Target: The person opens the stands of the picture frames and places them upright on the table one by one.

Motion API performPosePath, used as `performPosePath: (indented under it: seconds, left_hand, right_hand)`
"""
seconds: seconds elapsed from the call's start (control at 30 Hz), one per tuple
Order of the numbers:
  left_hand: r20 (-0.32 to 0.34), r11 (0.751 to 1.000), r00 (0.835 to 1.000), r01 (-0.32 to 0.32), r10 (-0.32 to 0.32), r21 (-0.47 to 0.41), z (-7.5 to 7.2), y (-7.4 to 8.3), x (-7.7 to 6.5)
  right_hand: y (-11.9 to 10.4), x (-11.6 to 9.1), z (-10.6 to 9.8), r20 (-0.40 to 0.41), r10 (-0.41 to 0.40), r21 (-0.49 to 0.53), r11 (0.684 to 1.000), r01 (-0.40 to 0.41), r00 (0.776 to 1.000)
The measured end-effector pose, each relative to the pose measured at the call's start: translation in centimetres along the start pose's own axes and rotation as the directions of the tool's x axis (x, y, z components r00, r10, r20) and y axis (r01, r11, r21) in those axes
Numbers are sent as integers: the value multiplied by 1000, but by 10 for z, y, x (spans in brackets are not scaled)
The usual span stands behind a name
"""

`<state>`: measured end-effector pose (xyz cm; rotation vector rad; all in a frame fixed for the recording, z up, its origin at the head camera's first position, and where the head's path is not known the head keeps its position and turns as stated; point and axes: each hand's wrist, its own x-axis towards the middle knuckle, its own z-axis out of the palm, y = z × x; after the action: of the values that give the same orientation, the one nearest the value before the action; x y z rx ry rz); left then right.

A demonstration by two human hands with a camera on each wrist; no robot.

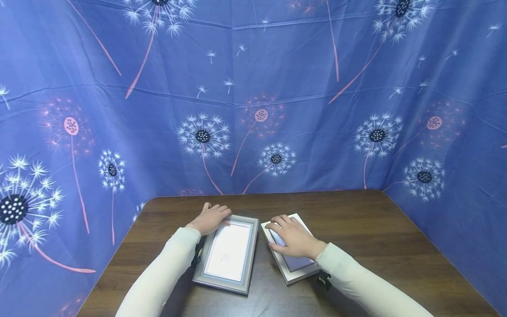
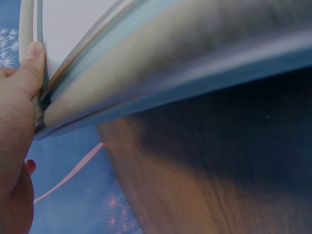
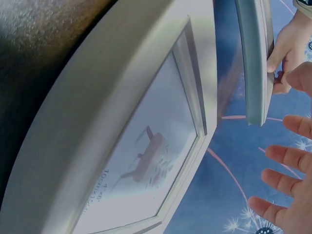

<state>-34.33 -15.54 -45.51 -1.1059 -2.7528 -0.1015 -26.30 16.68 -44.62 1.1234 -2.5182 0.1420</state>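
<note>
My left hand [image 1: 211,219] grips a grey picture frame [image 1: 250,255] at its far left corner. In the left wrist view the thumb [image 2: 31,63] presses the frame's front edge, and the frame's near side stands raised over the table. Over a cream picture frame [image 1: 278,260] is my right hand [image 1: 295,237], its fingers spread. The right wrist view shows those fingers [image 3: 280,183] loosely bent and apart from the frame. A pale insert with a reddish drawing and small print [image 3: 151,153] shows inside the cream frame.
Both frames are at the middle of a brown wooden table [image 1: 356,229]. A blue cloth [image 1: 309,101] with dandelion prints hangs behind the table and along its sides. Dark wrist bands [image 1: 324,279] are worn below the sleeves.
</note>
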Motion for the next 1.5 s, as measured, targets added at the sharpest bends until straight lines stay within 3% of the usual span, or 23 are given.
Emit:
performPosePath:
  seconds: [0.27,0.57,0.83,1.17,1.5]
  left_hand:
    - [-38,1000,999,-9,9,1,-15,1,-3]
    - [-35,1000,999,12,-12,7,-28,6,-5]
    - [-118,999,992,-29,33,38,-39,12,-7]
    - [-142,997,988,-45,54,61,-51,17,-8]
    - [-173,993,982,-64,80,100,-67,22,-10]
  right_hand:
    - [6,0,-8,-39,25,20,999,-24,999]
    - [10,-6,-14,-46,34,24,999,-33,998]
    - [16,-9,-18,-51,76,49,996,-73,996]
    - [24,-16,-24,-50,121,58,991,-118,991]
    - [32,-21,-30,-96,115,23,993,-113,989]
